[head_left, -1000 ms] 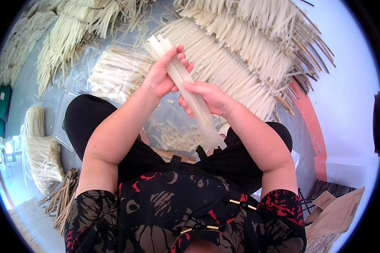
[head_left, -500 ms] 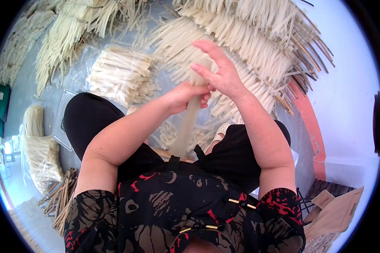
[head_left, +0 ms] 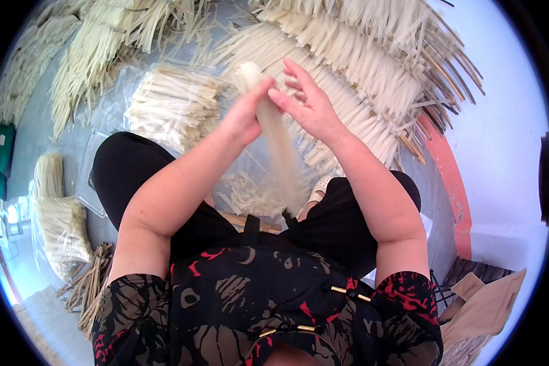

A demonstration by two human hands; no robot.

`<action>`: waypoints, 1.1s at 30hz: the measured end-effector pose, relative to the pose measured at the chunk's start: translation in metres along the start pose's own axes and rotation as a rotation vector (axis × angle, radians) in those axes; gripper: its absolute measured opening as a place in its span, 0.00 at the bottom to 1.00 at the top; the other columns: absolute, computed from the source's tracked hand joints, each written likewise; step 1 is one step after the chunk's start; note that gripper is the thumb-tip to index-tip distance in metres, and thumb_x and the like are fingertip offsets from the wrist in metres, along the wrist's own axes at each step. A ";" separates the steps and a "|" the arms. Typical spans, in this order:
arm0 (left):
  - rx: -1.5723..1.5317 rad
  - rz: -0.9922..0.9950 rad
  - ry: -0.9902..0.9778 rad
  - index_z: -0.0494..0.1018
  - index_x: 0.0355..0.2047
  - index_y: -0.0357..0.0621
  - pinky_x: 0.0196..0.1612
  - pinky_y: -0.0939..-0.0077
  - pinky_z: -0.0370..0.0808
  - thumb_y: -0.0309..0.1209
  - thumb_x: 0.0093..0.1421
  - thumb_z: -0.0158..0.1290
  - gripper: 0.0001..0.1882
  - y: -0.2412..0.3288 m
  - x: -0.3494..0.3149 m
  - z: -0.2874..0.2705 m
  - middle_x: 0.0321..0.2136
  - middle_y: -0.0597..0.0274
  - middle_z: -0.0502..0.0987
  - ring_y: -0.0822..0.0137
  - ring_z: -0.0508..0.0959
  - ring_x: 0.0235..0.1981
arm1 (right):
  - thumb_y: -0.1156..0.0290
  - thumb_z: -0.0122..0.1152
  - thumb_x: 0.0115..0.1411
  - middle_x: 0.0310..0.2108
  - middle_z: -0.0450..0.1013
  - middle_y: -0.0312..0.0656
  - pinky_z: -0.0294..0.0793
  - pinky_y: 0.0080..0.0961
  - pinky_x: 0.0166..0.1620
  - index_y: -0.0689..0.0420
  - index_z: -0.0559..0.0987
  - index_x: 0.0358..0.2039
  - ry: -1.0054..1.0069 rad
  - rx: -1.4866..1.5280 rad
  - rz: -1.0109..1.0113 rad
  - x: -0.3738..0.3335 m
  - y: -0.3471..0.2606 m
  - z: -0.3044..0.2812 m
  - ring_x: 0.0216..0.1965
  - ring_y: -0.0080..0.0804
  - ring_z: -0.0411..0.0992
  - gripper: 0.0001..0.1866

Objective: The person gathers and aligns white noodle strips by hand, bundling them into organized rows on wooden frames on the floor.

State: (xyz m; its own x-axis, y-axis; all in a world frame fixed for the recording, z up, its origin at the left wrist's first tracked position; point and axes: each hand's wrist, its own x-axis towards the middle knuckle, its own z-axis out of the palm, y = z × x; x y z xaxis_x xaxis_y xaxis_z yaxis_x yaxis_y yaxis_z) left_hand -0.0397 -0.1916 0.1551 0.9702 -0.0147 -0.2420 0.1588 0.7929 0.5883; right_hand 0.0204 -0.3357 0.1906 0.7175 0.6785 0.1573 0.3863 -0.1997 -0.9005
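A bundle of long, pale, flat dried noodles point(head_left: 277, 143) hangs slantwise in front of me, its lower end smeared by motion. My left hand point(head_left: 245, 116) is closed round its upper part, with the folded top sticking out above the fingers. My right hand point(head_left: 316, 111) is just right of the bundle, fingers spread and thumb toward the left hand; whether the thumb touches the noodles I cannot tell. Below, loose noodle pieces point(head_left: 250, 194) lie on the floor between my feet.
Rows of noodles on sticks point(head_left: 360, 61) cover the floor ahead and to the right. A plastic bag of stacked noodles point(head_left: 177, 107) lies ahead left. Farther left are a wrapped bundle point(head_left: 61, 226) and a heap of sticks point(head_left: 91, 283). A beige bag point(head_left: 479, 311) sits at lower right.
My left hand has moved up and left with the noodle bundle, whose lower end has swung to the right. The right hand has come down slightly and away from the bundle's top.
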 end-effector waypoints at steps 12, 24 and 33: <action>-0.481 0.332 0.227 0.70 0.33 0.42 0.51 0.64 0.73 0.30 0.63 0.50 0.05 0.040 0.009 -0.019 0.27 0.64 0.72 0.67 0.72 0.31 | 0.60 0.54 0.60 0.37 0.66 0.51 0.74 0.41 0.41 0.47 0.55 0.66 -0.114 -0.569 -0.135 -0.025 -0.005 0.038 0.36 0.49 0.72 0.35; -0.417 0.255 0.094 0.68 0.46 0.45 0.60 0.49 0.62 0.31 0.64 0.48 0.11 0.040 0.005 -0.015 0.49 0.58 0.72 0.57 0.69 0.56 | 0.63 0.57 0.56 0.31 0.65 0.42 0.74 0.35 0.34 0.33 0.60 0.63 -0.037 -0.599 -0.291 -0.020 0.003 0.027 0.29 0.40 0.72 0.34; -0.432 0.280 0.058 0.70 0.45 0.44 0.63 0.53 0.62 0.29 0.62 0.52 0.11 0.041 0.003 -0.009 0.47 0.60 0.73 0.60 0.70 0.55 | 0.62 0.59 0.54 0.33 0.65 0.41 0.75 0.34 0.35 0.32 0.65 0.61 -0.054 -0.662 -0.198 -0.021 -0.016 0.019 0.32 0.39 0.72 0.32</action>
State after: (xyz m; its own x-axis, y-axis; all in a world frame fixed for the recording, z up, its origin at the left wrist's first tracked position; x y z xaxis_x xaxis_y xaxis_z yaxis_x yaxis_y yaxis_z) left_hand -0.0318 -0.1531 0.1713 0.9509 0.2584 -0.1704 -0.2078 0.9410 0.2672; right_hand -0.0119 -0.3326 0.1942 0.5739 0.7776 0.2567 0.7915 -0.4463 -0.4176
